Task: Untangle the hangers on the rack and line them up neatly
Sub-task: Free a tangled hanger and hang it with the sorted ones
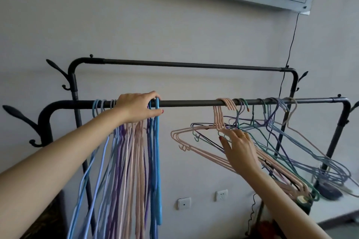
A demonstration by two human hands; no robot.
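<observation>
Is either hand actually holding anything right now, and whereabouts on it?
The left hand grips the top hooks of the neat hangers at the front rail. The right hand touches the pink hangers just below their necks; a firm grip cannot be told.
</observation>
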